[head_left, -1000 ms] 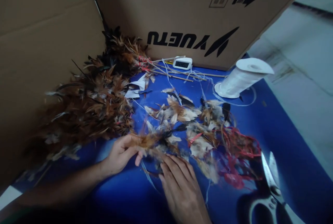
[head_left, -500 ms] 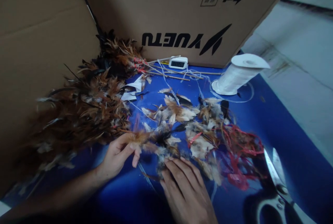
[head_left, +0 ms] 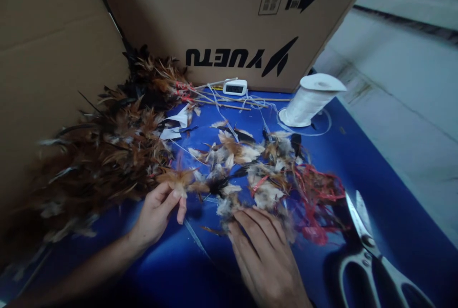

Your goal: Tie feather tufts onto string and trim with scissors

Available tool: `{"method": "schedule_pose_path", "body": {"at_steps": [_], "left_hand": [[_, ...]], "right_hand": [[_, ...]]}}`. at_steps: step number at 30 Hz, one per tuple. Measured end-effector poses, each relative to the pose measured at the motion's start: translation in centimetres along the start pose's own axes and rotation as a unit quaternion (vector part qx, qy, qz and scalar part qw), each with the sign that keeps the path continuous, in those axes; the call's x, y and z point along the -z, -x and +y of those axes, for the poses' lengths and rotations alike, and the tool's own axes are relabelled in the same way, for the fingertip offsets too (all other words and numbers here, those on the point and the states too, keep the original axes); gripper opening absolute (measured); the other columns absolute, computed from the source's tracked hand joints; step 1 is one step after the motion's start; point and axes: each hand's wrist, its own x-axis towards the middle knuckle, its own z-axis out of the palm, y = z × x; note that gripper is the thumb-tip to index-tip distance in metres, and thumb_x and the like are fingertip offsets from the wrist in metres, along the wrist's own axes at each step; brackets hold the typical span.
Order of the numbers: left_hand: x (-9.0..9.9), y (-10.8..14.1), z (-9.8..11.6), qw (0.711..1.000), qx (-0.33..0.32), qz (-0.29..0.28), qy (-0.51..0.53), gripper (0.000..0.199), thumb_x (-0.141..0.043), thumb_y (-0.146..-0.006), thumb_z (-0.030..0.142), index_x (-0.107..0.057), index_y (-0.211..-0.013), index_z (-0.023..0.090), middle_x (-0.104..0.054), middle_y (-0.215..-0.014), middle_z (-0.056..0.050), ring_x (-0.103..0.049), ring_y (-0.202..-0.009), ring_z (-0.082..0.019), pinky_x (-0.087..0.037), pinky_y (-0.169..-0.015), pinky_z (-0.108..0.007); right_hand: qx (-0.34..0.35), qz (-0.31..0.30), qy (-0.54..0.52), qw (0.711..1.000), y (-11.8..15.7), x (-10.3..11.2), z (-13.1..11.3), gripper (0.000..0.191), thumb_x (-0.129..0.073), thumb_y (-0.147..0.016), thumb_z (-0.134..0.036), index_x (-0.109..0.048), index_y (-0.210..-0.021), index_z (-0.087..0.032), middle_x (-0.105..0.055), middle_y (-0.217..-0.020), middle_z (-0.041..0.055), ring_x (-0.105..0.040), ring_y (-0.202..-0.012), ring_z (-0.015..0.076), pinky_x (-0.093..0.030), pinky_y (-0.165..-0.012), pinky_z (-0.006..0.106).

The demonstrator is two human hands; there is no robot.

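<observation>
At nine o'clock, a large brown feather pile lies on the blue tabletop, its feathers running up towards ten o'clock. At eight o'clock, the left hand pinches a small feather bunch between thumb and fingers, the tips fanned upward. At eleven o'clock, thin sticks point right, their feathered ends bound with red wrapping; that binding looks finished. A small white device stands behind the sticks at twelve o'clock. Scattered feathers, white, brown and black, spread around the middle, apparently loose and not yet gathered. Between five and six o'clock, the right hand lies palm down over their near edge, fingers side by side; its fingertips are buried, so I cannot tell whether they grip anything. At two o'clock, a white spool stands slightly tilted. At four o'clock lies a tangle of red strips, with scissors just beyond, blades parted. I judge the work partway: some bundles bound, while the held bunch shows no visible binding.
</observation>
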Motion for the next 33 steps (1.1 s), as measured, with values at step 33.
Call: {"method": "schedule_pose_path", "body": {"at_steps": [33], "left_hand": [[-0.2,-0.5,0.2,0.999,0.029,-0.009,0.043,0.030,-0.062,-0.083,0.040,-0.052,-0.069,0.016,-0.047,-0.046,0.004,-0.042,-0.041,-0.006,-0.033,-0.045,-0.020]], "right_hand": [[0.005,0.014,0.036,0.999,-1.0,1.4,0.3,0.021,-0.049,-0.089,-0.007,-0.066,-0.100,-0.012,-0.067,-0.106,0.0105,-0.057,-0.103,0.0232,-0.045,-0.091,0.042]]}}
